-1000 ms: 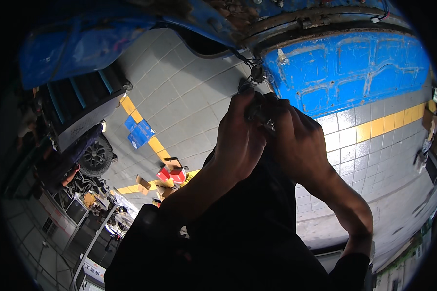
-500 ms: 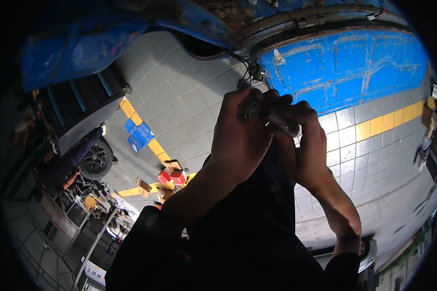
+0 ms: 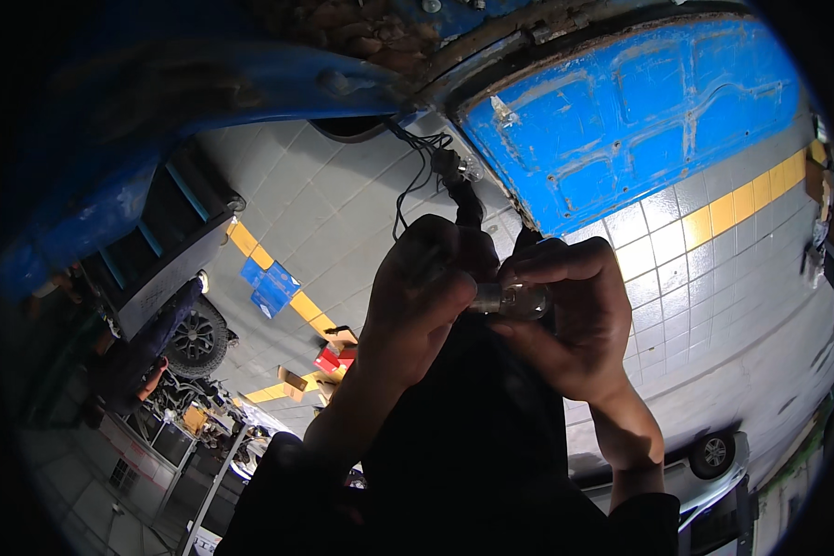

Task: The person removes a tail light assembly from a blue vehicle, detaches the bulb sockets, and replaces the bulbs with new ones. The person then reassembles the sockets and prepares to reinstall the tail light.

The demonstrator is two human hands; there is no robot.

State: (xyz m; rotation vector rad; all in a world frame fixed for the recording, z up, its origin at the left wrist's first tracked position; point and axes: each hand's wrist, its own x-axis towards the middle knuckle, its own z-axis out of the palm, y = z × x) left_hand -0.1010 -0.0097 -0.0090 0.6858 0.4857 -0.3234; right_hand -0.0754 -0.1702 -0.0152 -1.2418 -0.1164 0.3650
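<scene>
In front of my body, a small light bulb (image 3: 525, 302) with a clear glass globe and a metal base lies level between my hands. My left hand (image 3: 408, 306) is closed, its thumb and fingers pinching the base end. Its curled fingers are in shadow, so I cannot tell whether they hold anything more. My right hand (image 3: 579, 320) grips the glass end between thumb and forefinger. Just beyond my hands, a dark lamp socket (image 3: 447, 165) hangs on black wires (image 3: 408, 190), apart from my fingers, with something clear and glassy at its side.
Worn blue metal bodywork (image 3: 278, 93) spans the top, and a scraped blue panel (image 3: 639, 120) stands to the right. At left are a wheel (image 3: 197, 338), another person's arm (image 3: 150, 380), a blue sheet (image 3: 273, 289) and red boxes (image 3: 329, 360) on the tiled floor. A pale car (image 3: 713, 477) is at lower right.
My hands have come lower and closer to my body. The bulb now shows level between them, its glass toward the right. The hanging socket and wires are more exposed as the view shifted.
</scene>
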